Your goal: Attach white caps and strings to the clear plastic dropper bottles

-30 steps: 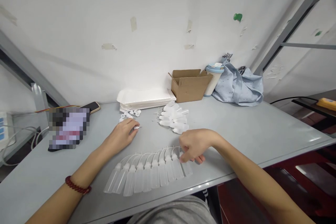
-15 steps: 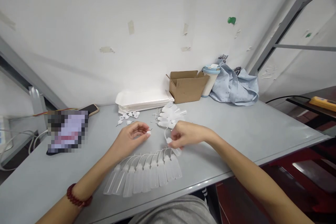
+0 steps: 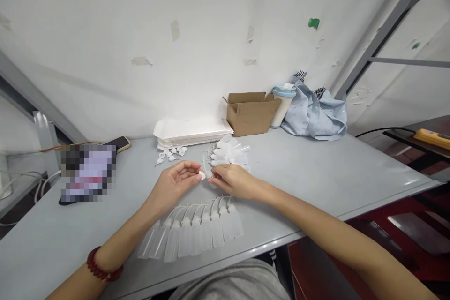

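Note:
Between thumb and fingers my left hand pinches a small white tip. Just to its right, my right hand holds a translucent bottle, its white cap part close to the tip; whether the two touch I cannot tell. Most of that bottle is hidden by my fingers. Below my hands lies a fanned row of translucent bottles with thin curved cap straps. A pile of similar bottles is behind my right hand. Several loose white tips lie beyond my left hand.
Along the wall stand a stack of white trays, an open cardboard box, a lidded cup and a light blue bag. At the left are a phone and a pixelated item on the grey table.
My right hand has moved left with the bottle, up beside my left hand. My left hand still pinches the tip and has hardly moved. The view has shifted slightly.

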A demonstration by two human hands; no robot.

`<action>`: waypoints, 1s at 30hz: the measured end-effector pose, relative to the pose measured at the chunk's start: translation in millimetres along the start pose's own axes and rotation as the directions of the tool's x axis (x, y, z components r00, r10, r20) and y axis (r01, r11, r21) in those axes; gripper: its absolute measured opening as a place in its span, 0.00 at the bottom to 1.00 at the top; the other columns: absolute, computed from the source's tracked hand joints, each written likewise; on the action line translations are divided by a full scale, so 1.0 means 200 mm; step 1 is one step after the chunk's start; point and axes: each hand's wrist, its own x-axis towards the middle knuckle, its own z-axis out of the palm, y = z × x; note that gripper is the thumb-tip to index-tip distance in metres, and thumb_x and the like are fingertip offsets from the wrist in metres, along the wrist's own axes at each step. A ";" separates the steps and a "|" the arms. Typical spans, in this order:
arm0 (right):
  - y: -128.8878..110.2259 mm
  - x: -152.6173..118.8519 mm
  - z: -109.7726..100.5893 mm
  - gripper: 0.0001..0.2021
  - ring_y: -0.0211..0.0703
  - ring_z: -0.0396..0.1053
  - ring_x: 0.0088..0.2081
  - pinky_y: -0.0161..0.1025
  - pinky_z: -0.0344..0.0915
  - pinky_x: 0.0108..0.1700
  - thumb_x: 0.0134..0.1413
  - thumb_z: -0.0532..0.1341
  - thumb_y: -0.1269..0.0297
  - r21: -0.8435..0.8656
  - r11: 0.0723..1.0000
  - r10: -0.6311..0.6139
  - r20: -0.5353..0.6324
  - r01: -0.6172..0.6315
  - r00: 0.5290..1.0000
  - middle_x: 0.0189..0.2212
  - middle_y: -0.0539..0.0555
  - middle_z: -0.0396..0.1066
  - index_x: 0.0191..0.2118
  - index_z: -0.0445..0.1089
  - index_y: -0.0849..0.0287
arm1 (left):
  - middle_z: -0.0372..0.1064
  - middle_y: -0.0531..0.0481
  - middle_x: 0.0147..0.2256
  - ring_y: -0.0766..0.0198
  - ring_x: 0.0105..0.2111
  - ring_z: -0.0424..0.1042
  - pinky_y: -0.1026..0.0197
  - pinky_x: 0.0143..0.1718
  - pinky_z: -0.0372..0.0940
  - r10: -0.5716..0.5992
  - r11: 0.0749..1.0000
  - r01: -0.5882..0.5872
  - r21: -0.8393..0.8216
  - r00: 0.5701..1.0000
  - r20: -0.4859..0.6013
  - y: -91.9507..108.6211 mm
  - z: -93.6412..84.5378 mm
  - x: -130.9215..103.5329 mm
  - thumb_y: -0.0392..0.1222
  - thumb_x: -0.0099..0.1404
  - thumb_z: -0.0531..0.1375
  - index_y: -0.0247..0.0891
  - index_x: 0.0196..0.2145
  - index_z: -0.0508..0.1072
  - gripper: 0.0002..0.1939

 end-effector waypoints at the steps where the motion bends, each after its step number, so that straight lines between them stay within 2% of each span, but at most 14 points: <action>1: 0.00 0.00 0.00 0.10 0.39 0.62 0.29 0.34 0.55 0.31 0.62 0.53 0.62 0.002 1.000 -0.002 0.005 0.002 1.000 0.29 0.55 0.67 0.34 0.64 0.63 | 0.74 0.46 0.38 0.56 0.41 0.73 0.54 0.47 0.66 0.007 1.000 -0.007 0.012 1.000 -0.014 0.00 0.00 0.00 0.49 0.52 0.65 0.37 0.37 0.71 0.18; 4: 0.00 0.00 0.00 0.09 0.40 0.63 0.30 0.35 0.56 0.32 0.62 0.53 0.62 -0.009 1.000 -0.028 0.012 0.028 1.000 0.30 0.55 0.68 0.36 0.64 0.63 | 0.74 0.45 0.40 0.54 0.44 0.72 0.53 0.48 0.66 0.033 0.998 -0.030 0.051 0.997 -0.064 -0.01 -0.01 0.00 0.50 0.53 0.64 0.37 0.37 0.72 0.18; 7: 0.00 -0.01 0.01 0.09 0.41 0.63 0.31 0.35 0.57 0.32 0.61 0.53 0.61 -0.035 0.998 -0.060 0.015 0.060 0.998 0.31 0.56 0.68 0.38 0.64 0.63 | 0.74 0.44 0.40 0.54 0.42 0.72 0.52 0.47 0.66 -0.017 0.998 0.021 0.067 0.998 -0.065 -0.02 -0.01 0.01 0.50 0.52 0.64 0.36 0.37 0.73 0.18; 12: -0.01 -0.02 0.02 0.10 0.42 0.64 0.32 0.36 0.59 0.34 0.62 0.51 0.63 -0.054 0.995 -0.079 0.024 0.080 0.997 0.33 0.58 0.68 0.41 0.63 0.65 | 0.74 0.45 0.37 0.56 0.38 0.73 0.52 0.44 0.67 -0.150 0.987 0.149 -0.054 0.989 -0.007 -0.04 -0.01 0.03 0.49 0.51 0.65 0.35 0.42 0.73 0.22; 16: -0.01 -0.02 0.02 0.11 0.43 0.65 0.35 0.37 0.60 0.36 0.63 0.50 0.64 -0.077 0.994 -0.074 0.048 0.078 0.996 0.35 0.59 0.68 0.44 0.63 0.64 | 0.74 0.45 0.40 0.56 0.41 0.72 0.53 0.46 0.66 -0.139 0.984 0.137 -0.116 0.990 -0.012 -0.05 -0.01 0.03 0.49 0.52 0.65 0.35 0.41 0.73 0.21; 23: -0.01 -0.01 0.02 0.09 0.46 0.65 0.37 0.39 0.61 0.36 0.63 0.49 0.67 -0.076 0.995 -0.063 0.085 0.069 0.994 0.37 0.60 0.67 0.44 0.62 0.64 | 0.75 0.47 0.35 0.56 0.39 0.73 0.55 0.44 0.66 -0.051 0.997 0.047 0.063 0.997 0.053 -0.03 0.00 0.01 0.50 0.53 0.63 0.37 0.38 0.75 0.17; 26: -0.01 -0.01 0.02 0.09 0.47 0.65 0.38 0.40 0.62 0.36 0.63 0.49 0.68 -0.076 0.995 -0.060 0.085 0.066 0.995 0.38 0.61 0.66 0.44 0.63 0.64 | 0.76 0.47 0.36 0.54 0.39 0.73 0.55 0.43 0.66 -0.084 0.992 0.078 0.101 0.995 0.056 -0.04 -0.01 0.02 0.51 0.53 0.63 0.38 0.39 0.75 0.19; 30: -0.01 -0.01 0.03 0.08 0.48 0.65 0.40 0.41 0.63 0.39 0.60 0.55 0.68 -0.061 0.997 -0.050 0.091 0.056 0.995 0.41 0.63 0.64 0.44 0.64 0.65 | 0.77 0.47 0.34 0.52 0.40 0.74 0.54 0.43 0.67 -0.144 0.983 0.132 0.125 0.985 0.093 -0.07 -0.02 0.03 0.51 0.51 0.64 0.37 0.37 0.76 0.18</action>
